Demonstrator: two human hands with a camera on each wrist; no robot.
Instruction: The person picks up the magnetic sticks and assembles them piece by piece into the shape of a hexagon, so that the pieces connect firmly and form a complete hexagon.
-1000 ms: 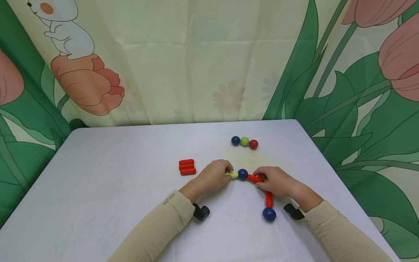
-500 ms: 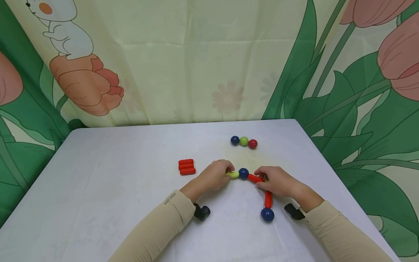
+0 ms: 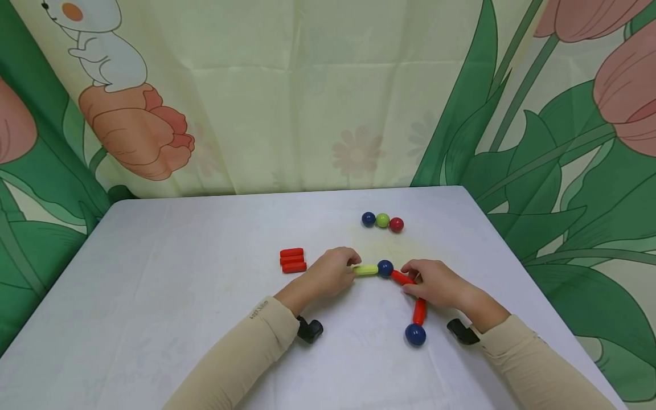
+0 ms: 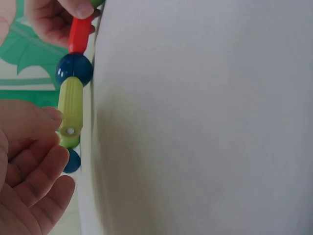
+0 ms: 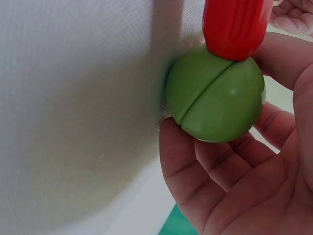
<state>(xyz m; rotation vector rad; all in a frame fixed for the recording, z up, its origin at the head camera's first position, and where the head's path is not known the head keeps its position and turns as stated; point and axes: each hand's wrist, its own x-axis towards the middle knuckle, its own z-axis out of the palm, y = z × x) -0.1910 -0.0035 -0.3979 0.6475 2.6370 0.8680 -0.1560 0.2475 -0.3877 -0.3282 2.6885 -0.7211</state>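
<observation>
A chain of toy sticks and balls lies on the white table. From its left end come a yellow-green stick [image 3: 367,270], a blue ball [image 3: 385,268] and a red stick [image 3: 401,277]. My right hand [image 3: 435,282] grips a green ball [image 5: 215,95] at the chain's bend, which the hand hides in the head view. A second red stick [image 3: 419,312] runs from there toward me, ending in another blue ball [image 3: 415,335]. My left hand [image 3: 330,273], fingers loosely bent and parted, is beside the yellow-green stick's free end; whether a fingertip touches it I cannot tell.
Several red sticks [image 3: 292,261] lie stacked side by side, left of my left hand. Toward the back sits a row of a blue ball [image 3: 368,219], a green ball [image 3: 382,220] and a red ball [image 3: 396,224]. A patterned curtain [image 3: 307,114] hangs behind the table.
My left hand has let go of the yellow-green stick and drawn slightly left. The chain's left end has shifted a little right, and the near blue ball has swung slightly left.
</observation>
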